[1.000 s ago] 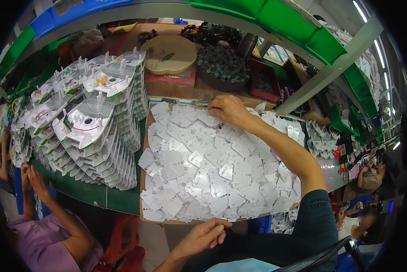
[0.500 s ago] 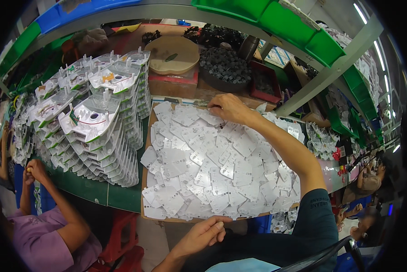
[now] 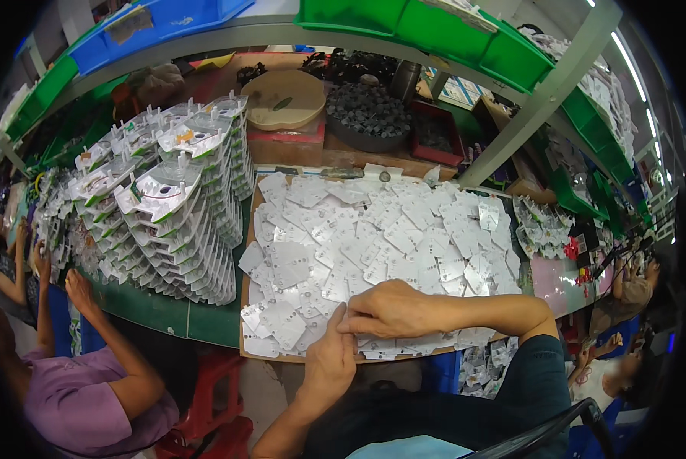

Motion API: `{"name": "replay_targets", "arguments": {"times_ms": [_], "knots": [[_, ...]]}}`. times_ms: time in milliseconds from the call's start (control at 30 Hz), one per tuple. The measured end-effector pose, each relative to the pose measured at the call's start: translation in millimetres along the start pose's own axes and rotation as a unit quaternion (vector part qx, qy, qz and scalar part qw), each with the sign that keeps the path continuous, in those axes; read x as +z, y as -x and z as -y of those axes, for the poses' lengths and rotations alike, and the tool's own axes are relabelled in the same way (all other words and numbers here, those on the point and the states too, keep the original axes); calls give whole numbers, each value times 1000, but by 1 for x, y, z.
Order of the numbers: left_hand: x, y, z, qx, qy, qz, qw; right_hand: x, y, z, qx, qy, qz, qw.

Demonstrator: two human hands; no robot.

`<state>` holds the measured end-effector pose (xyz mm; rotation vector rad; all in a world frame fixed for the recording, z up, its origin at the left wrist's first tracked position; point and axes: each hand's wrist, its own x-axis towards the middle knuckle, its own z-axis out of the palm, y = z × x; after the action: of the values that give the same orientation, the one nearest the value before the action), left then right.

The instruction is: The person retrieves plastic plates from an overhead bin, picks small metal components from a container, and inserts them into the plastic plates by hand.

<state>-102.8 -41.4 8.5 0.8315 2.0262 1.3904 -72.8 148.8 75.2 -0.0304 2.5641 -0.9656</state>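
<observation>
A broad spread of flat white plastic plates (image 3: 389, 237) covers a cardboard sheet (image 3: 247, 306) in front of me. Over its near edge my two hands meet, fingertips together. My left hand (image 3: 329, 363) is closed, thumb and index finger pointing up toward the other hand. From the right comes my right hand (image 3: 393, 310), its fingers pinched against the left fingertips. Whatever lies between the fingers is too small or hidden to make out. Left of the plates rise tall stacks of white housings (image 3: 178, 229) with green edges.
Behind the plates stand a dark round tub (image 3: 370, 115) of small dark parts, a beige lid-like tray (image 3: 283, 101) and a red bin (image 3: 437, 134). Green bins (image 3: 427, 30) hang overhead beside a slanted metal post (image 3: 542, 99). At left sits a co-worker in a purple shirt (image 3: 91, 398).
My right hand has come from the far edge of the plates back to my left hand. The left hand has risen slightly to meet it. The view has shifted a little.
</observation>
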Motion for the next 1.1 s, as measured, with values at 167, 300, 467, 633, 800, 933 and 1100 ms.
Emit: {"name": "replay_targets", "arguments": {"times_ms": [167, 300, 467, 633, 800, 933, 1100], "knots": [[4, 2, -15, 15, -3, 31, 999, 7, 15, -5, -44, -56, -34, 997], [7, 5, -16, 14, 10, 53, 998, 10, 27, -13, -69, -69, -51, 994], [6, 3, 0, -27, 202, 95, 974, -1, 40, -11, -91, -101, -88, 987], [5, -10, -4, -114, 338, 121, 926, 1, 42, -14, -90, -129, -152, 976], [9, -14, -14, 6, 142, 7, 990, 6, 35, -8, -16, -234, -159, 959], [5, -19, -6, -40, 225, 43, 973, 13, 30, -19, -3, -213, -198, 957], [-8, -24, -5, -171, 445, 135, 869, 16, 34, -20, -131, -168, -241, 947]]}}
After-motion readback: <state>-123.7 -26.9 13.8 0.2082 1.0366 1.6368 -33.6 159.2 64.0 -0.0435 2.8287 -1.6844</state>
